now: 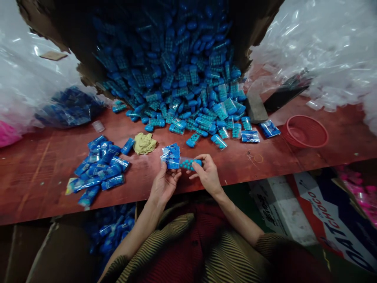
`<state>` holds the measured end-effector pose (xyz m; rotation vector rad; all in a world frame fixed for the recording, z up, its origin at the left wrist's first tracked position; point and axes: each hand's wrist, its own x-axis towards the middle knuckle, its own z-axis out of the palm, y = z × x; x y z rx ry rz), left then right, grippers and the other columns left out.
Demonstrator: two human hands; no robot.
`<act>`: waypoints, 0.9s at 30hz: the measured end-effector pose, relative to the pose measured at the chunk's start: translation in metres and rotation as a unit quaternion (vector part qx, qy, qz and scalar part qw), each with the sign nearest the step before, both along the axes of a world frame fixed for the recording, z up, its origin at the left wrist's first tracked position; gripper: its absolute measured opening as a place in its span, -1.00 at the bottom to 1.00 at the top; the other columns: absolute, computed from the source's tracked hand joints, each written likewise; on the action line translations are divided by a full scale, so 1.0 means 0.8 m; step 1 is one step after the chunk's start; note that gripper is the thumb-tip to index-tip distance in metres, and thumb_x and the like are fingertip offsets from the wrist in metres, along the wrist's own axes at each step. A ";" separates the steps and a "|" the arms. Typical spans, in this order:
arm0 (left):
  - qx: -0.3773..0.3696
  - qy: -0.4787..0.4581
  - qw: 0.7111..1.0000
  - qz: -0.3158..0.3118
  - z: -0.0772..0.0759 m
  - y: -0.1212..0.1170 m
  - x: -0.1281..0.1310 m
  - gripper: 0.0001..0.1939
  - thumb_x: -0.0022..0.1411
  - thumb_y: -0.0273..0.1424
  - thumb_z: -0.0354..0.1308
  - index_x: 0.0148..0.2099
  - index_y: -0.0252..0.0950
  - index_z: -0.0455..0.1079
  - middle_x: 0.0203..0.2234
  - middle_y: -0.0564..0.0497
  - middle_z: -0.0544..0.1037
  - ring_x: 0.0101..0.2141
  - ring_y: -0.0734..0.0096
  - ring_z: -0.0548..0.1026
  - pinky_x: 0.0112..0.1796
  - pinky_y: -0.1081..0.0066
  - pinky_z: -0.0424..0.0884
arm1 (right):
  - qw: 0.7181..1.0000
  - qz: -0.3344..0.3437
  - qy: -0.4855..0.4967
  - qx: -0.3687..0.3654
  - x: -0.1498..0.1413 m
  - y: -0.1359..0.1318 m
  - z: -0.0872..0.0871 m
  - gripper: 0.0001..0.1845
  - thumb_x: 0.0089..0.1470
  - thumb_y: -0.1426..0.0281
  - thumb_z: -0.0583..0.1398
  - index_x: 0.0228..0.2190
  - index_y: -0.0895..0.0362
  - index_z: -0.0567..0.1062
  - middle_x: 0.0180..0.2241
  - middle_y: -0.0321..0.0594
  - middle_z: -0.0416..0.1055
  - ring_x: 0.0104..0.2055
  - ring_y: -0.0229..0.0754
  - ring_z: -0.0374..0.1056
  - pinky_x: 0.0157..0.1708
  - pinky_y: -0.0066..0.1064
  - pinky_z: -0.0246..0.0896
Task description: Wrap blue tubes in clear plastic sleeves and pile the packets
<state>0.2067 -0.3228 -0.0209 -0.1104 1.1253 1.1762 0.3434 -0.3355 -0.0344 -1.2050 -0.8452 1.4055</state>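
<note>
Between thumb and fingers, my left hand (165, 184) grips several blue printed sleeves (171, 153), fanned in a small stack. My right hand (208, 175) pinches a small clear container of blue balls (188, 164) by its blue-capped end. The container lies level, and its clear end meets the sleeves at my left fingertips; I cannot tell whether it has entered one. On the table left of my hands is a pile of blue wrapped containers (103, 165). Beyond my hands, many bare ball containers (203, 124) spill from a large torn carton (85, 72).
A crumpled yellow cloth (145, 143) lies behind my left hand. To the right are two flat blue packs (250, 136), a red plastic basket (306, 131) and a rubber band (258, 158). Clear plastic bags (312, 43) crowd both sides. Printed cartons (324, 212) stand below the table edge.
</note>
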 end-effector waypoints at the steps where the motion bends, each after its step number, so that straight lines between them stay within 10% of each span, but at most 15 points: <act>1: 0.006 -0.001 1.000 0.003 0.000 0.001 0.000 -0.70 0.31 -0.39 -0.08 -0.42 -0.38 0.36 -0.69 0.03 0.39 -0.59 0.48 0.46 -0.52 0.51 0.48 | 1.000 0.000 0.002 0.000 0.001 0.001 0.001 -0.70 -0.01 0.24 0.20 -0.31 0.09 0.22 -0.44 -0.42 0.31 -0.50 -0.28 0.46 -0.66 -0.55 0.38; 27: 0.017 0.048 0.997 -0.050 -0.009 0.012 0.001 -0.97 0.16 -0.51 0.12 -0.34 -0.32 0.32 -0.65 0.10 0.45 -0.66 0.53 0.44 -0.64 0.60 0.37 | 0.990 -0.030 0.126 -0.062 0.034 0.028 -0.001 -0.62 -0.16 0.26 0.29 -0.35 0.09 0.25 -0.51 -0.46 0.35 -0.61 -0.31 0.40 -0.74 -0.52 0.36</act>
